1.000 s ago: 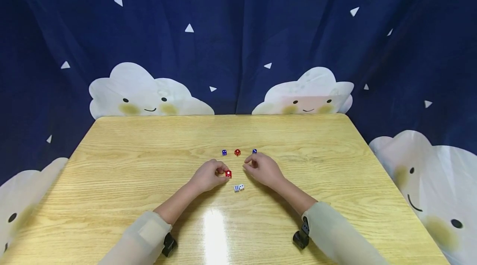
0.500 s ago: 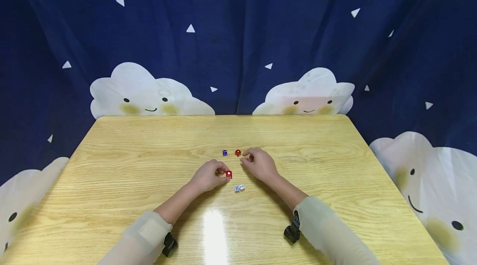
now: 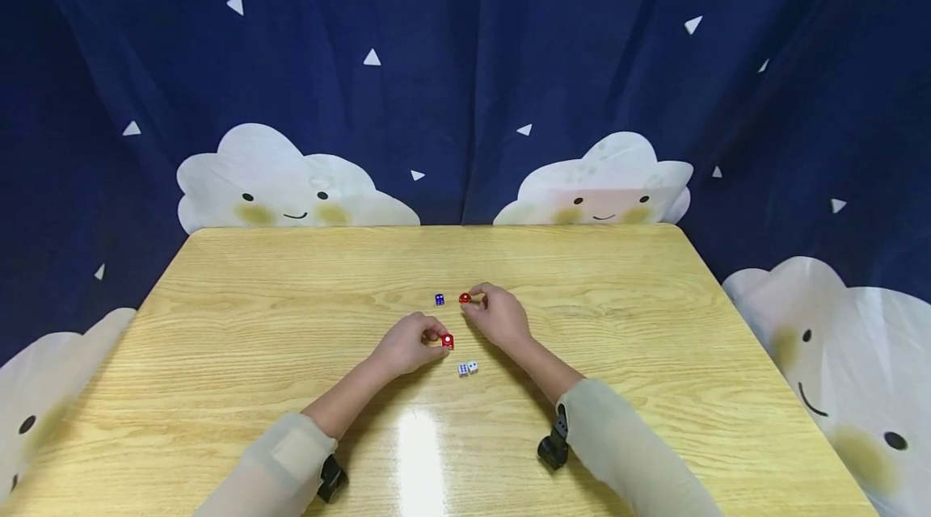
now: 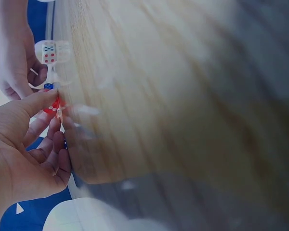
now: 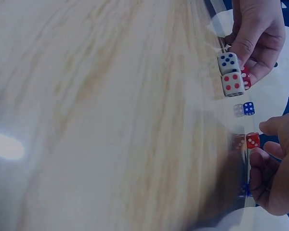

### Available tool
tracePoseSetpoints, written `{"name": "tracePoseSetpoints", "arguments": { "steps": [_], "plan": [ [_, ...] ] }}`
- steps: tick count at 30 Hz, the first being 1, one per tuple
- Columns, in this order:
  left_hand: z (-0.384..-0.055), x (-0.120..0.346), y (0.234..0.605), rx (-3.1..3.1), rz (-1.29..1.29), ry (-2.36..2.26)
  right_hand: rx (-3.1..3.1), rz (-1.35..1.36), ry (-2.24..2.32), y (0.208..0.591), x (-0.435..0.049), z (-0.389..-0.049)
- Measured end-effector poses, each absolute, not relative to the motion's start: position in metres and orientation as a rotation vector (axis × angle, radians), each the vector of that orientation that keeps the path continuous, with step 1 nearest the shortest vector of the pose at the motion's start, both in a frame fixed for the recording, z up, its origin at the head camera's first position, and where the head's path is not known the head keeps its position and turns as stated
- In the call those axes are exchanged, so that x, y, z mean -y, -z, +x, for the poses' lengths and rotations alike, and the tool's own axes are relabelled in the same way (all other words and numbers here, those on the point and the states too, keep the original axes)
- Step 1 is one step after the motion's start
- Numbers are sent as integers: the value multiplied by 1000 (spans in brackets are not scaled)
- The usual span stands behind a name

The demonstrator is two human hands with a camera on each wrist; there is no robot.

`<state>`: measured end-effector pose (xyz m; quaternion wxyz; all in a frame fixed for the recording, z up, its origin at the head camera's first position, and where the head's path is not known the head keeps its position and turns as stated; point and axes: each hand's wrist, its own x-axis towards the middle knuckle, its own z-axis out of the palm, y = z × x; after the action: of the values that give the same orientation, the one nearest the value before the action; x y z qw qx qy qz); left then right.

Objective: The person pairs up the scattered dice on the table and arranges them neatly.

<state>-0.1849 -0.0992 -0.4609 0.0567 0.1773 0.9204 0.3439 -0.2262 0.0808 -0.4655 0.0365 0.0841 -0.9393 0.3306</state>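
Two red dice (image 3: 448, 342) (image 3: 465, 298), left fingers (image 4: 41, 99) pinching one

Arms (image 3: 351, 397) outstretched, left fingers (image 4: 38, 126) pinched, right fingers (image 5: 263, 174) parted

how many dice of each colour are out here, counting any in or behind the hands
Red dice: 2, one of them pinched in the left hand
Blue dice: 2, one mostly hidden behind the right hand
White dice: 2
Total: 6
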Motion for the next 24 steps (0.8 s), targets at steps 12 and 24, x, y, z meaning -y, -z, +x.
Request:
{"name": "tracePoseSetpoints", "arguments": {
  "steps": [12, 24],
  "plan": [
    [-185, 98, 460, -2783, 493, -1033, 2936, 129, -1007, 469, -75, -230],
    [-185, 99, 460, -2787, 517, -1039, 2929, 63, -972, 470, -71, -233]
  ]
}}
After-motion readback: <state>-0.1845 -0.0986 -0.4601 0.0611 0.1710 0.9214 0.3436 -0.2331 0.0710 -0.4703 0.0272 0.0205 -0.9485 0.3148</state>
